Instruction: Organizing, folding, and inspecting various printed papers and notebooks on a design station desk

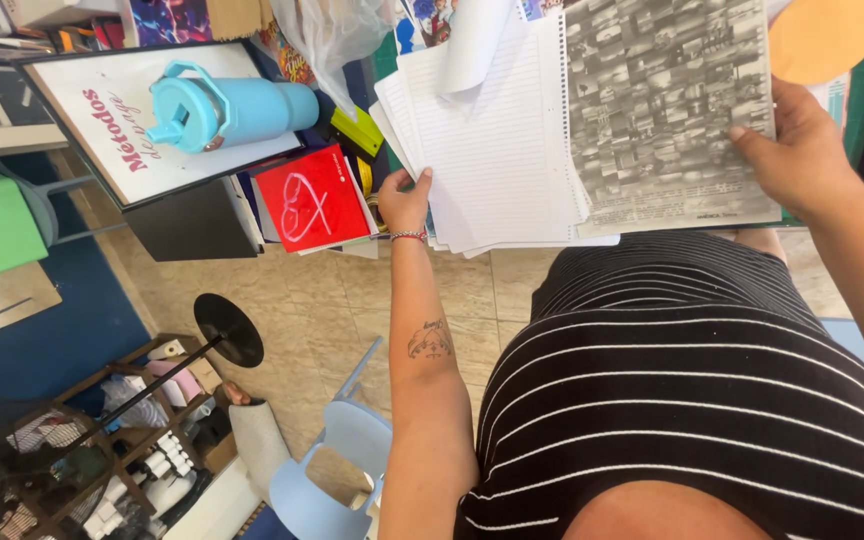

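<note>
One stack of lined loose-leaf sheets [497, 150] is spreading across the upper middle, above the person's striped shirt; how many sheets it holds cannot be told. One grey printed page of tiny photographs [667, 105] is lying on top at its right. One light-blue lidded tumbler [227, 110] is lying on one white framed sign [102, 140], beside one red booklet [314, 198]. The left hand [407, 200] is pinching the stack's lower left corner, forearm stretching straight. The right hand [802, 150] is gripping the printed page's edge, thumb on top.
</note>
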